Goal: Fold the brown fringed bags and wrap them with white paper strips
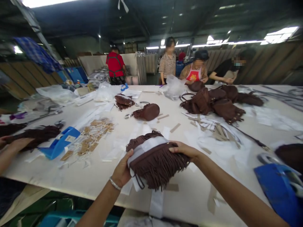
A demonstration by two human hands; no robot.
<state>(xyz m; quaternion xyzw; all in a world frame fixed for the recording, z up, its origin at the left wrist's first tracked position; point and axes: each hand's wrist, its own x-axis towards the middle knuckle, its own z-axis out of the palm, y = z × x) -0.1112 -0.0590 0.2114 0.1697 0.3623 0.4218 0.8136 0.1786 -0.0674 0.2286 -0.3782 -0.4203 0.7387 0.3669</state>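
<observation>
A brown fringed bag [158, 162] with white paper stuffing showing at its top sits on the white table [94, 176] just in front of me. My left hand [122, 171] grips the bag's left side, thumb up against the white paper, a bracelet on the wrist. My right hand [186, 150] is curled over the bag's upper right edge. Both hands hold the bag between them.
A blue tape dispenser [60, 143] and a pile of small tags [93, 137] lie to the left. Another person's hands [14, 145] rest on a brown bag at far left. More brown bags [217, 102] are piled at the back right, where several people stand. A blue object [278, 189] sits at right.
</observation>
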